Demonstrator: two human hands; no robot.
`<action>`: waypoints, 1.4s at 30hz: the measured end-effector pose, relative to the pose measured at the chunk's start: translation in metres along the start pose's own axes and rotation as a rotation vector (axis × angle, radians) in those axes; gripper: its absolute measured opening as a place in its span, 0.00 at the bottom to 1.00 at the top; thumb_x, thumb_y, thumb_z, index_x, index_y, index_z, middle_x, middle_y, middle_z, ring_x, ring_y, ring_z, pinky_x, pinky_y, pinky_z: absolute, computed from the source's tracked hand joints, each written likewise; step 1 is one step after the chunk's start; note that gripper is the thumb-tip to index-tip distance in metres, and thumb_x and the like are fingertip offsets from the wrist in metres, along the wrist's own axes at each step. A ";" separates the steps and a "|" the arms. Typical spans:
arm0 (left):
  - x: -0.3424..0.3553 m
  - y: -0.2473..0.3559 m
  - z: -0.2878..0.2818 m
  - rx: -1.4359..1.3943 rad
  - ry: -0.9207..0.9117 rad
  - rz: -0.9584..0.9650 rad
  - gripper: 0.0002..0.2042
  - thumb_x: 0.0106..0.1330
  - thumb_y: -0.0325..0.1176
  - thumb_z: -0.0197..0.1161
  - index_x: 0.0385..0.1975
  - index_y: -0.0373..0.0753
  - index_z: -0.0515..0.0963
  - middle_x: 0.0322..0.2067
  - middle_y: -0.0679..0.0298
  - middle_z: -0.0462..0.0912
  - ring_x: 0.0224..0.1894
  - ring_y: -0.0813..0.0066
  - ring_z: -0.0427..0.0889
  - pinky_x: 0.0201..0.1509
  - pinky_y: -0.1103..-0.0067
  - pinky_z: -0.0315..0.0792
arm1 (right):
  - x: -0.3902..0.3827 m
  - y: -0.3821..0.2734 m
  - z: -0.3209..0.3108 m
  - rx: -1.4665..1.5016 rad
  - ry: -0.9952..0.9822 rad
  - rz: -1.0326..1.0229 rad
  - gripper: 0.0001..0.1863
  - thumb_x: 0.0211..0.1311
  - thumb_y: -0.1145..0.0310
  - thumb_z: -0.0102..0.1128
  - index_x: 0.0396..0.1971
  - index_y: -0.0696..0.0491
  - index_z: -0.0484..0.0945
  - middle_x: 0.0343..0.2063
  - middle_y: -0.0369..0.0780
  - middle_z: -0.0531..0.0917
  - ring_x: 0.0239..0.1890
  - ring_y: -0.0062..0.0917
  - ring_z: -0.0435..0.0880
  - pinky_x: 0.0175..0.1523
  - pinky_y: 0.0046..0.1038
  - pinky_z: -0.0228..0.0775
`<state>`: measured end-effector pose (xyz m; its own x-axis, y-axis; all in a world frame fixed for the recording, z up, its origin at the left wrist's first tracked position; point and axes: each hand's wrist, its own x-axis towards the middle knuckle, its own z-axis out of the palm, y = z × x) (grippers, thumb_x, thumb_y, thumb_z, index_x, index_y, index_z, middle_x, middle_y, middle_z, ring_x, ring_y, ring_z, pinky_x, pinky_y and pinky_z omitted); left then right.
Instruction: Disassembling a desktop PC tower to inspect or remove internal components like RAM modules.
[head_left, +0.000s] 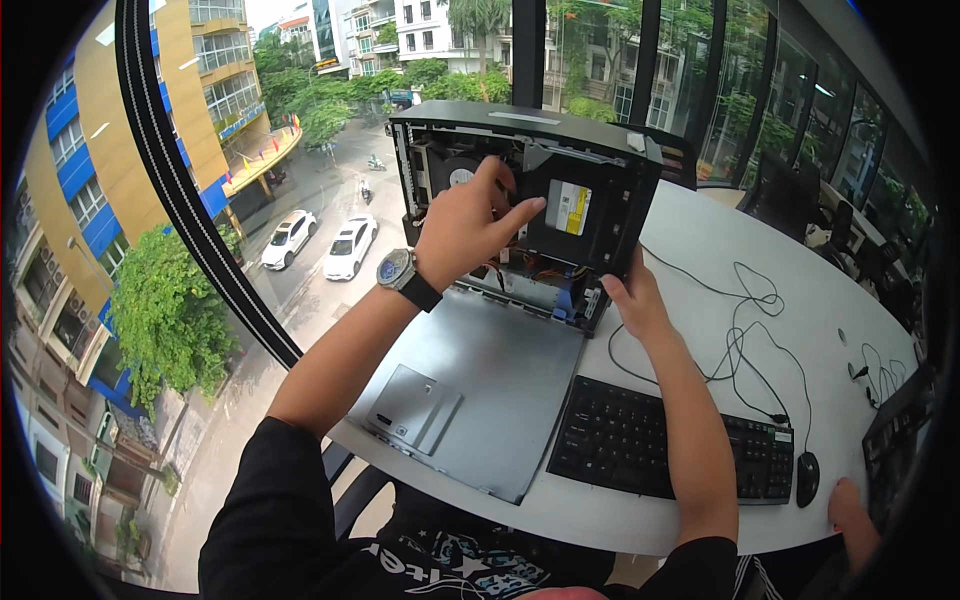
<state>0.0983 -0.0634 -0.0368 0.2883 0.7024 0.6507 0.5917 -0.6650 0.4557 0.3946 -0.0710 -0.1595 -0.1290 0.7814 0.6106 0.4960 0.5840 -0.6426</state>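
An opened black desktop computer case (520, 122) stands on the far side of the table, its inside facing me. My left hand (470, 220) reaches into it, thumb stretched toward the optical drive (569, 208) with its white and yellow label. The other left fingers bend inward beside a round black fan (456, 172), and their tips are partly hidden. My right hand (640, 300) grips the case's lower right edge, thumb in front and fingers mostly out of sight behind it. Coloured cables (545, 272) and a blue connector (564, 303) show below the drive.
A flat silver metal panel (500, 400) lies before the case. Right of it are a black keyboard (620, 440), a mouse (807, 479) and loose black cables (735, 345). Another person's hand (852, 515) rests at the table's right edge. Windows (330, 130) border the left and far sides.
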 end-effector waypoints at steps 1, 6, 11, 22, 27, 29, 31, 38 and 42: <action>0.004 0.001 0.002 0.048 0.049 0.041 0.27 0.64 0.56 0.70 0.41 0.35 0.73 0.22 0.57 0.86 0.26 0.59 0.88 0.31 0.69 0.76 | -0.001 -0.005 0.000 0.005 -0.012 0.018 0.51 0.64 0.51 0.62 0.78 0.59 0.45 0.57 0.55 0.81 0.53 0.40 0.85 0.43 0.29 0.79; 0.015 0.007 0.002 0.301 0.142 0.100 0.32 0.60 0.63 0.71 0.39 0.35 0.74 0.19 0.60 0.84 0.25 0.59 0.87 0.26 0.71 0.75 | 0.000 -0.005 -0.002 0.013 -0.025 0.043 0.53 0.64 0.50 0.62 0.78 0.60 0.43 0.59 0.55 0.79 0.56 0.41 0.85 0.43 0.29 0.79; 0.018 0.001 -0.002 0.225 0.058 0.087 0.31 0.58 0.64 0.72 0.34 0.36 0.78 0.21 0.60 0.84 0.24 0.61 0.86 0.28 0.71 0.75 | 0.001 -0.011 -0.003 0.024 -0.052 0.078 0.54 0.65 0.46 0.62 0.77 0.61 0.43 0.60 0.56 0.78 0.57 0.42 0.84 0.43 0.29 0.80; 0.019 0.006 -0.003 0.223 0.064 0.035 0.30 0.54 0.60 0.77 0.32 0.34 0.79 0.23 0.61 0.84 0.25 0.66 0.83 0.31 0.74 0.74 | 0.000 -0.020 -0.007 -0.006 -0.070 0.132 0.56 0.63 0.42 0.63 0.78 0.58 0.44 0.57 0.55 0.80 0.55 0.43 0.85 0.45 0.32 0.80; 0.017 0.003 -0.004 0.222 0.072 0.008 0.28 0.56 0.57 0.77 0.38 0.34 0.83 0.23 0.62 0.84 0.24 0.71 0.82 0.30 0.76 0.72 | 0.000 -0.024 -0.006 -0.005 -0.065 0.137 0.55 0.63 0.44 0.64 0.78 0.56 0.44 0.56 0.54 0.82 0.55 0.44 0.85 0.46 0.33 0.79; 0.014 0.002 0.000 0.184 0.082 0.007 0.28 0.57 0.57 0.77 0.38 0.34 0.82 0.23 0.63 0.84 0.24 0.71 0.82 0.30 0.77 0.72 | 0.000 -0.022 -0.005 -0.012 -0.060 0.138 0.55 0.63 0.44 0.64 0.79 0.56 0.44 0.56 0.54 0.82 0.55 0.44 0.85 0.46 0.33 0.79; 0.013 -0.001 0.004 0.146 0.096 0.002 0.28 0.57 0.57 0.77 0.38 0.34 0.82 0.23 0.63 0.84 0.24 0.72 0.82 0.29 0.77 0.72 | 0.001 -0.016 -0.004 -0.019 -0.048 0.113 0.55 0.62 0.44 0.64 0.79 0.55 0.44 0.56 0.54 0.82 0.54 0.44 0.85 0.46 0.33 0.78; 0.014 -0.008 0.008 0.195 0.033 0.050 0.28 0.56 0.59 0.77 0.31 0.34 0.79 0.20 0.63 0.82 0.21 0.72 0.81 0.27 0.76 0.72 | 0.000 -0.016 -0.006 -0.011 -0.052 0.097 0.56 0.62 0.41 0.63 0.79 0.56 0.44 0.55 0.54 0.82 0.53 0.45 0.85 0.46 0.33 0.78; 0.011 -0.004 0.006 0.234 0.046 0.047 0.29 0.55 0.59 0.77 0.29 0.34 0.78 0.18 0.63 0.81 0.20 0.71 0.80 0.26 0.76 0.71 | 0.000 -0.019 -0.007 -0.012 -0.070 0.116 0.57 0.62 0.39 0.63 0.78 0.56 0.44 0.56 0.55 0.81 0.54 0.45 0.85 0.45 0.33 0.78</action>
<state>0.1036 -0.0514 -0.0358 0.2882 0.6561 0.6975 0.7384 -0.6160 0.2744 0.3912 -0.0835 -0.1443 -0.1301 0.8571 0.4984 0.5214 0.4867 -0.7009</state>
